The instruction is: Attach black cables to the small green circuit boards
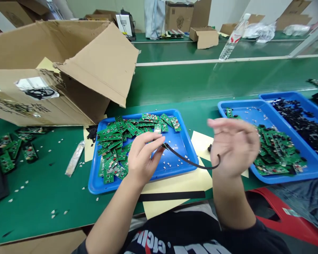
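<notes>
My left hand is closed, pinching one end of a narrow black strip between thumb and fingertips. From there the strip sags in a curve to the right, its free end curling up in front of my right wrist. My right hand is raised with its palm showing and fingers loosely apart; motion blurs it, and I see nothing in it. Under my left hand stands a blue tray of green circuit boards and small white bits. A flat black strip lies on pale yellow paper near the table edge.
At right, one blue tray holds circuit boards; another holds small black parts. A large open cardboard box stands at left, near loose boards and a silvery strip. A water bottle leans on the shelf edge.
</notes>
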Demonstrator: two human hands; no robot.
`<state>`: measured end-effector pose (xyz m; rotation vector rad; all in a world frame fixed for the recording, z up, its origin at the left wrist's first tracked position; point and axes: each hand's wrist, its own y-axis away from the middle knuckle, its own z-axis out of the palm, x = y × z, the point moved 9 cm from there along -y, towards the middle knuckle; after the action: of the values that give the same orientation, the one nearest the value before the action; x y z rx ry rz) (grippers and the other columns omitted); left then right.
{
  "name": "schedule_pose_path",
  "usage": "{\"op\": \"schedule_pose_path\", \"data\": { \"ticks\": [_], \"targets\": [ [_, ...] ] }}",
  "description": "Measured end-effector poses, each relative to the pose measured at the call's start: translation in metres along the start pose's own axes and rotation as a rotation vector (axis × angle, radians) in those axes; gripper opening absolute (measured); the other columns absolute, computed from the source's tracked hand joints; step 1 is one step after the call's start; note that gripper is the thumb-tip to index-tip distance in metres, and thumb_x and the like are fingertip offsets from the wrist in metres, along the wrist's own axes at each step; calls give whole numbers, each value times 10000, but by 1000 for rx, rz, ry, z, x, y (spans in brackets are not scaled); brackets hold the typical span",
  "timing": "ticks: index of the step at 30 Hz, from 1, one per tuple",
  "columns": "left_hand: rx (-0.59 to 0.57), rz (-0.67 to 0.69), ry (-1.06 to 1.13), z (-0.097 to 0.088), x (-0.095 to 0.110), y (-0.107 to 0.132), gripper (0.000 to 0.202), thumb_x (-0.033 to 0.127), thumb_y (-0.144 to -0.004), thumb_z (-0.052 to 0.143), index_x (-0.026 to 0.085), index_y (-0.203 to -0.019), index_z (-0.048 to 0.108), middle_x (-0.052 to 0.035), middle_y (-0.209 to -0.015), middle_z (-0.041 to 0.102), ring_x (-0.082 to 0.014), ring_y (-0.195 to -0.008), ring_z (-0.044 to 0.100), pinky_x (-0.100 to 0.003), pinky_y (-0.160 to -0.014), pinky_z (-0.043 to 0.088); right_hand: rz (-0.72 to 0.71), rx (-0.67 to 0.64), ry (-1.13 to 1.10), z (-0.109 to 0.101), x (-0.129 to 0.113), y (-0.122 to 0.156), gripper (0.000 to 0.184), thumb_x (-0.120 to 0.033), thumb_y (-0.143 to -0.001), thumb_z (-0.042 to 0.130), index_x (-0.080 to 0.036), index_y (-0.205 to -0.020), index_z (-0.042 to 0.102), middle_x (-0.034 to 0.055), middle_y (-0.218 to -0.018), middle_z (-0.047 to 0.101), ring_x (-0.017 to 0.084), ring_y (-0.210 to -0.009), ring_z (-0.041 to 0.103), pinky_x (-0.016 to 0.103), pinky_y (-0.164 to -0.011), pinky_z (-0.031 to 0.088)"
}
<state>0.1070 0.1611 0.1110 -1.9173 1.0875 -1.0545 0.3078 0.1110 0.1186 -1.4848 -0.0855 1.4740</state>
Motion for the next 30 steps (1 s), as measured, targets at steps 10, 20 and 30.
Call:
{"op": "schedule_pose_path", "data": {
  "ticks": [10,20,30],
  "targets": [
    [91,96,-100,-9,10,2,264,39,-717,688,177,-930,616,-63,-898,659,-181,-845,638,-348,-733,569,507,-684,68,70,43,51,167,-266,-854,588,-186,-988,650,48,-926,649,124,-758,629,276,-686,534],
    [149,99,-204,-13,10,2,220,74,-733,678,215,-893,627,-41,-853,661,-183,-812,636,-349,-715,558,788,-660,-181,74,45,59,130,-253,-781,623,-164,-698,577,-35,-589,540,47,-471,439,164,-405,375],
    [136,60,-98,-11,5,4,287,46,-708,698,194,-932,597,-44,-899,680,-180,-862,662,-356,-765,592,892,-592,-135,71,66,65,144,-264,-724,655,-162,-648,589,-39,-556,551,59,-497,481,176,-444,410]
  ]
}}
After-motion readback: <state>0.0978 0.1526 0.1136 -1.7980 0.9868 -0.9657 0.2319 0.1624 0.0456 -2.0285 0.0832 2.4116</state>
